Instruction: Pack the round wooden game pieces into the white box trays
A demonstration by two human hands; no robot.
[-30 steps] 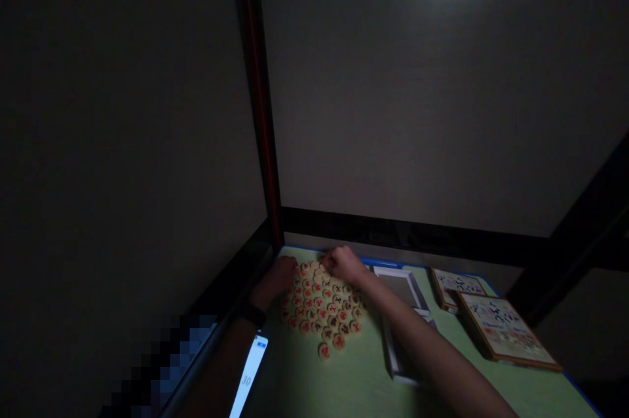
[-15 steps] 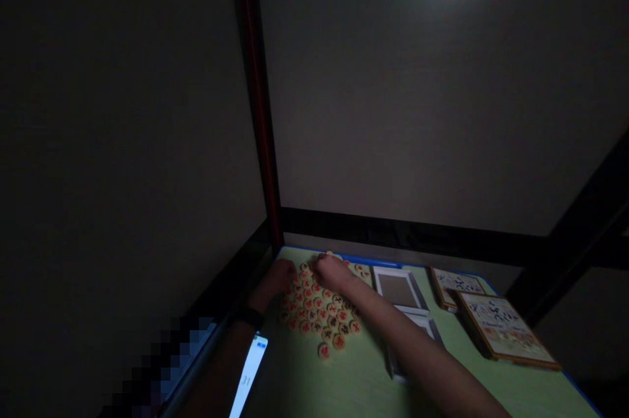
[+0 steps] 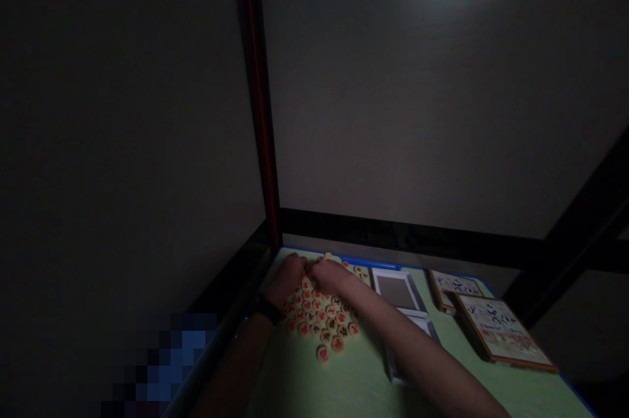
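Observation:
Many round Chinese chess pieces [image 3: 317, 316] with red and black characters lie spread face up on a pale green table [image 3: 354, 382]. At the far side of the spread, my left hand [image 3: 293, 272], with a dark band on its wrist, is closed with its fingers curled. Beside it and almost touching, my right hand [image 3: 330, 276] reaches in from the right, fingers also curled down among the pieces. Both sets of fingertips are hidden, so what they pinch cannot be made out. A few pieces lie just beyond the right hand.
Two white open trays, the far tray [image 3: 397, 290] and the near tray [image 3: 427, 326], sit right of the pieces, the near one partly under my right forearm. Further right lie two printed boxes, the back box [image 3: 457, 285] and the front box [image 3: 508, 333]. Walls [image 3: 417, 110] close off the table's far side and left.
My left hand has moved right and slightly away from me, up to my right hand. My right hand has shifted slightly left. The lit phone screen by my left forearm no longer shows.

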